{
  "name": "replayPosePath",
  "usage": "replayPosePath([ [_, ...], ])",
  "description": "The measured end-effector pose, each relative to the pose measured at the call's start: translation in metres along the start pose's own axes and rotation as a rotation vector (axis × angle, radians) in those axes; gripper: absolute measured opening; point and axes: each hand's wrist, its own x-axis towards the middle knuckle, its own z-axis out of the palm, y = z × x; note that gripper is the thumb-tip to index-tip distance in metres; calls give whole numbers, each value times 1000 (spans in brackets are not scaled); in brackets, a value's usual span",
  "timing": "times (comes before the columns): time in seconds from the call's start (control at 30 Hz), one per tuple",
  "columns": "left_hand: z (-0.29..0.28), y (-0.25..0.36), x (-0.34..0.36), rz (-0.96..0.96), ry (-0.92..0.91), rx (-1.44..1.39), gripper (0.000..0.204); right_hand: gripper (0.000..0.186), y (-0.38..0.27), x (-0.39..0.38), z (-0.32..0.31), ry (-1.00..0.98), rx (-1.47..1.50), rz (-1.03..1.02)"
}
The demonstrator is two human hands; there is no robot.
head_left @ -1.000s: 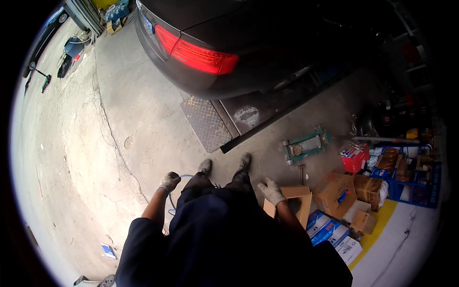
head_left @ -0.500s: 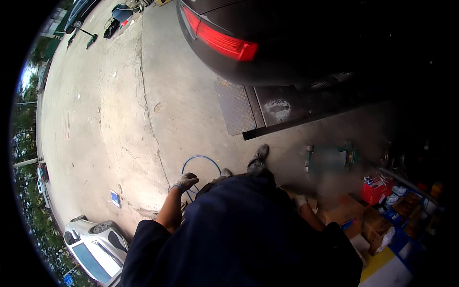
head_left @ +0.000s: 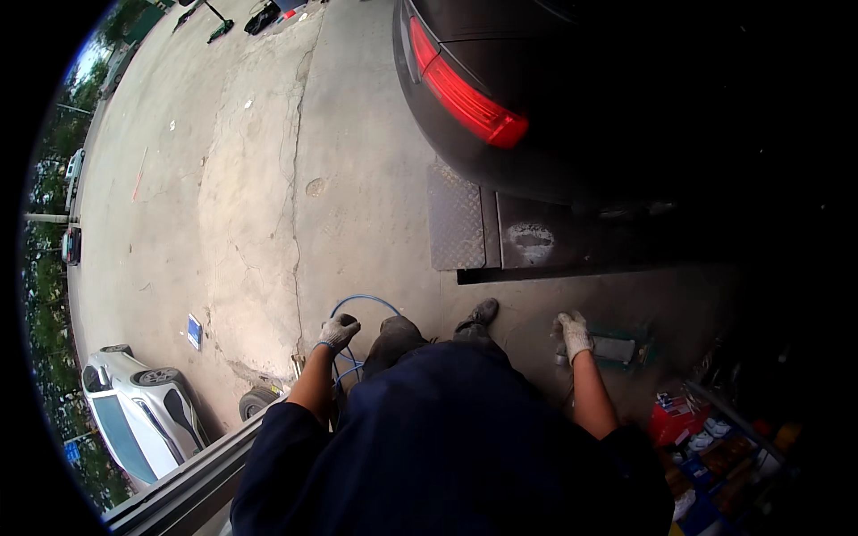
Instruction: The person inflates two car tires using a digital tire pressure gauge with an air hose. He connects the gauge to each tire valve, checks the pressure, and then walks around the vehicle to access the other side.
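Note:
My left hand, in a grimy pale glove, is curled left of my legs beside a blue hose loop; what is inside its fingers, if anything, is hidden. My right hand, also gloved, hangs right of my legs with fingers apart and holding nothing, above a green floor jack. In front of me is a dark car's rear with red taillight, over a black ramp with a tread-plate end.
A white car and a loose tire are at lower left, near a blue flat item on the cracked concrete. Stacked boxes and a red case sit at lower right, partly in shadow.
My view has swung rightward, shifting the white car and ramp in frame. My right hand has risen into clearer view; my left hand stays curled by the hose.

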Motion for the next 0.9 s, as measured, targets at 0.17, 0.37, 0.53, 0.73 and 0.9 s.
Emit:
replayPosePath([
  [0.17,-36,-51,19,-236,-342,38,37,27,-5,37,12,27,58,-28],
  [0.37,-103,-33,102,-70,61,-207,36,21,-2,41,142,-34,-139,179],
  [0.53,-168,6,191,67,29,-217,38,33,-76,33,301,-407,-681,119],
  [0.73,-290,-30,283,-143,2,-10,36,30,-169,85,427,-137,-537,195],
  [0.9,-400,12,369,-25,-127,18,37,25,-272,78,539,-171,-384,147],
])
